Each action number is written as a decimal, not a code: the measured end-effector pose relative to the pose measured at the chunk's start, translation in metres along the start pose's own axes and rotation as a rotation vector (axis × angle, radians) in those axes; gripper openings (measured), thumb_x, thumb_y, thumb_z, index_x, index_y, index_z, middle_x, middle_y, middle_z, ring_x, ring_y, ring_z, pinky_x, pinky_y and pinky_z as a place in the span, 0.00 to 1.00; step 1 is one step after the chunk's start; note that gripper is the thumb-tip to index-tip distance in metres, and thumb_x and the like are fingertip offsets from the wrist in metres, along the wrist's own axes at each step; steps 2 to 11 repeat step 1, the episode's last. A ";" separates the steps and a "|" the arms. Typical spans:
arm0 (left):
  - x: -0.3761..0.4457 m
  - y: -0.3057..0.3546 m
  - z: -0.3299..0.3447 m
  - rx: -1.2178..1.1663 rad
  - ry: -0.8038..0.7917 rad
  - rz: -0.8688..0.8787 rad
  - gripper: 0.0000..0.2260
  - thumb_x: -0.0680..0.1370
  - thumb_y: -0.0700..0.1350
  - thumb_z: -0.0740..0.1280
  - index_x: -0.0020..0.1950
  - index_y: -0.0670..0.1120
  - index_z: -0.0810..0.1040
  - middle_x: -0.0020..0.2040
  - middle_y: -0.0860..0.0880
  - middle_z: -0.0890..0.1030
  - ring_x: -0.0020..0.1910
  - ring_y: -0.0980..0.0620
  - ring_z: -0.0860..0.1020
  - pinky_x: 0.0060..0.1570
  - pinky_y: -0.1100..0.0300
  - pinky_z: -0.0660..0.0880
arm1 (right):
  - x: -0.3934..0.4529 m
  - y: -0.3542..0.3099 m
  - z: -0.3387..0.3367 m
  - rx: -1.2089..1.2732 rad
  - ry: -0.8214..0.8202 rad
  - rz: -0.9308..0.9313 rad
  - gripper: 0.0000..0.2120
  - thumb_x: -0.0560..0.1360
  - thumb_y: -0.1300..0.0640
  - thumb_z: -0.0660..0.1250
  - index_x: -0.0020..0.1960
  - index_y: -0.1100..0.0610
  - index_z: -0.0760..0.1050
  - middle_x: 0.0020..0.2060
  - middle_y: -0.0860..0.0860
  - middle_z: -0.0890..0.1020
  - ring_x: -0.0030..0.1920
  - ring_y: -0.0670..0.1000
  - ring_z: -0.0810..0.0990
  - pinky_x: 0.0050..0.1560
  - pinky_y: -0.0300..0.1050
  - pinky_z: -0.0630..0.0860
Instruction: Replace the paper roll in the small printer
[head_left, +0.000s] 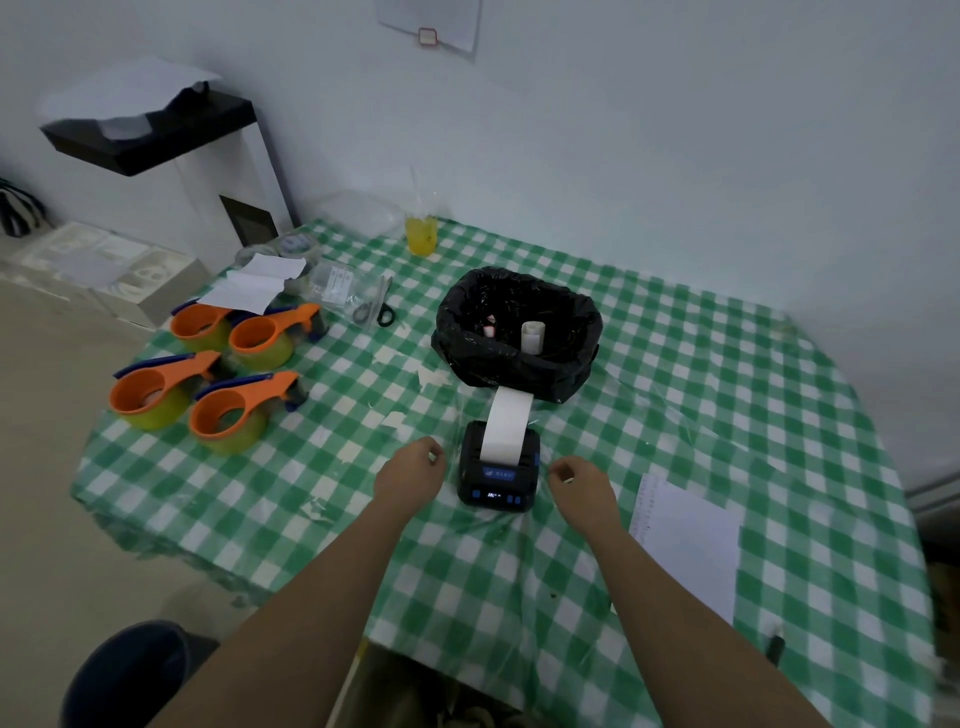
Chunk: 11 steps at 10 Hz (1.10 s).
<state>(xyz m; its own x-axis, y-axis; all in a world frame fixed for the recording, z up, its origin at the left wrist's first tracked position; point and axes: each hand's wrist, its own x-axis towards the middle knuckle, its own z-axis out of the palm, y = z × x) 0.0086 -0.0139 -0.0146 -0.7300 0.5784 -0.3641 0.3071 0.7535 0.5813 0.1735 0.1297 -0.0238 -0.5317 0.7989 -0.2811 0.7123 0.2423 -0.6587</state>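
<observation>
While the small printer (498, 467) sits on the tabletop (675, 364) with white paper (506, 423) sticking out, the left hand (415, 467) and right hand (579, 480) wait beside it, loosely curled and holding nothing, and should tear the paper gently.

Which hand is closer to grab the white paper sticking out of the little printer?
Probably the left hand: it looks slightly nearer the paper strip than the right hand. Both hover beside the printer, so it's close.

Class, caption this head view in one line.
Both hands, left and right, flank a small printer feeding out white paper.
</observation>
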 end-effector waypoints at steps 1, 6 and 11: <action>0.001 0.002 0.000 -0.014 0.027 0.011 0.09 0.78 0.46 0.58 0.52 0.45 0.76 0.44 0.42 0.84 0.29 0.49 0.72 0.35 0.57 0.71 | -0.002 -0.004 -0.001 0.013 0.016 -0.005 0.09 0.75 0.62 0.61 0.52 0.60 0.78 0.50 0.56 0.83 0.44 0.49 0.76 0.46 0.42 0.71; 0.001 0.002 0.000 -0.014 0.027 0.011 0.09 0.78 0.46 0.58 0.52 0.45 0.76 0.44 0.42 0.84 0.29 0.49 0.72 0.35 0.57 0.71 | -0.002 -0.004 -0.001 0.013 0.016 -0.005 0.09 0.75 0.62 0.61 0.52 0.60 0.78 0.50 0.56 0.83 0.44 0.49 0.76 0.46 0.42 0.71; 0.001 0.002 0.000 -0.014 0.027 0.011 0.09 0.78 0.46 0.58 0.52 0.45 0.76 0.44 0.42 0.84 0.29 0.49 0.72 0.35 0.57 0.71 | -0.002 -0.004 -0.001 0.013 0.016 -0.005 0.09 0.75 0.62 0.61 0.52 0.60 0.78 0.50 0.56 0.83 0.44 0.49 0.76 0.46 0.42 0.71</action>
